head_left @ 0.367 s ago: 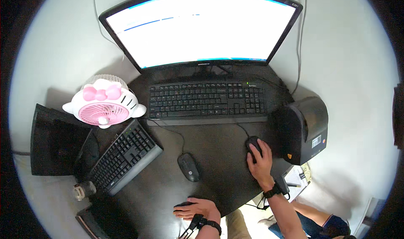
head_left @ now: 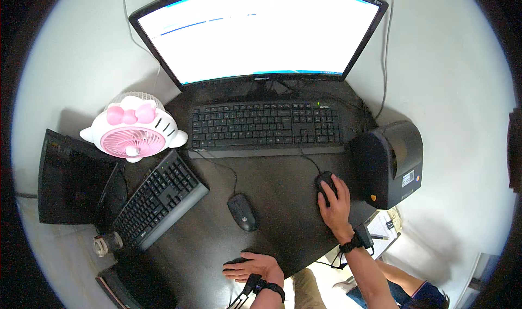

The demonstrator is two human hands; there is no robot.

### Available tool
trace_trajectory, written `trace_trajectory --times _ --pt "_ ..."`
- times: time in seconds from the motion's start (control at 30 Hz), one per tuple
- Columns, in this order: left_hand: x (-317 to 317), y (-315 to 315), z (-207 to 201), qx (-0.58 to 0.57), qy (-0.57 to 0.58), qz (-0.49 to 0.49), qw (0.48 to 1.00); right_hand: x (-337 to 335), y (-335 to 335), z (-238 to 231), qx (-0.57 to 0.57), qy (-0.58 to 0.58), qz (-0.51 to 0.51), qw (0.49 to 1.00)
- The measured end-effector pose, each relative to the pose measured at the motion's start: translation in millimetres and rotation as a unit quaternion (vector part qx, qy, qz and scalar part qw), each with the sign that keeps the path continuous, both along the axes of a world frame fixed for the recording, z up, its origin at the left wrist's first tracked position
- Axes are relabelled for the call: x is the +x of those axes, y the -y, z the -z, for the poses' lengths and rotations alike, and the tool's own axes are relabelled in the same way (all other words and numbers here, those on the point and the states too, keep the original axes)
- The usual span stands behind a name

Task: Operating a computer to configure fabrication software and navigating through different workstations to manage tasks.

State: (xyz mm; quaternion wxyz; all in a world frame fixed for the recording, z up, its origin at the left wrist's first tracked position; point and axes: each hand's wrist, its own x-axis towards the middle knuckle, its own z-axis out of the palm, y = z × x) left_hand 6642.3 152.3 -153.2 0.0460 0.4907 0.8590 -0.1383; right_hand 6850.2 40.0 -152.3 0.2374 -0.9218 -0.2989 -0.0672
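Note:
My right hand (head_left: pixel 337 204) rests over a black computer mouse (head_left: pixel 325 183), its fingers curved around the mouse's sides. Near the front edge of the dark desk (head_left: pixel 217 176) lies my left hand (head_left: pixel 259 265), fingers stretched out to the left and nothing gripped in them. A small dark object (head_left: pixel 235 262) shows between its thumb and fingers; its kind I cannot make out. Ahead stand a wide black keyboard (head_left: pixel 266 125) and a lit monitor (head_left: pixel 261 37) with a mostly white screen. A second black mouse (head_left: pixel 242 212) sits untouched between my hands.
A pink and white fan (head_left: pixel 134 135) stands at the left, behind an angled second keyboard (head_left: pixel 159 200) and a dark screen (head_left: pixel 76 178). A clear cup (head_left: pixel 107 244) is by that keyboard. At the right stands a black boxy device (head_left: pixel 392 165); below it lies a clipboard (head_left: pixel 380 234). Another person (head_left: pixel 399 287) is at lower right.
The whole view has shifted slightly, so the desk things appear a little higher. Both hands keep their places, the right on the mouse and the left on the desk.

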Motion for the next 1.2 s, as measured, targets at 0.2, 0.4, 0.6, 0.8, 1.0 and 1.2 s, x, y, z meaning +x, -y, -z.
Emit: trace_trajectory --times 0.2,0.4,0.6,0.8,1.0,1.2 --pt "-1 0 -1 0.019 0.021 -0.003 1.0 1 1 -5 -0.004 -0.004 -0.015 1.0" --pt "-6 3 10 0.039 0.014 0.007 0.999 1 4 3 0.018 -0.009 -0.029 0.999" --pt "-1 2 2 0.018 0.019 -0.001 1.0 1 5 5 0.012 -0.013 -0.027 0.999" --pt "-2 3 3 0.02 0.014 0.001 1.0 1 3 2 0.019 -0.013 -0.028 0.999" --pt "2 0 -4 0.004 0.02 -0.011 1.0 2 4 3 0.018 -0.006 -0.031 0.999" --pt "-2 3 5 0.018 0.015 0.001 1.0 3 6 4 0.009 0.004 -0.015 1.0"
